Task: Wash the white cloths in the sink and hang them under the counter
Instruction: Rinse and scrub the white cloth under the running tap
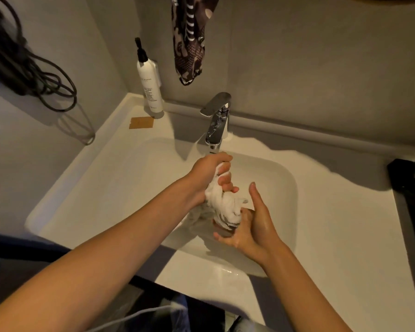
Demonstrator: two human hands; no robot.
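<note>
A wet white cloth [225, 204] hangs bunched over the white sink basin [278, 185], just below the chrome tap [217, 121]. My left hand [211, 173] is closed around the cloth's upper end, right under the spout. My right hand [252, 226] cups the cloth's lower end from the right, fingers wrapped under it and thumb pointing up. More white fabric [199, 216] trails below the hands into the basin. I cannot tell whether water is running.
A white pump bottle [150, 85] stands at the counter's back left corner beside a small brown card [141, 122]. A patterned dark cloth [189, 39] hangs on the wall above the tap. Black cables [46, 85] hang at left. A dark object [412, 202] lies on the counter at right.
</note>
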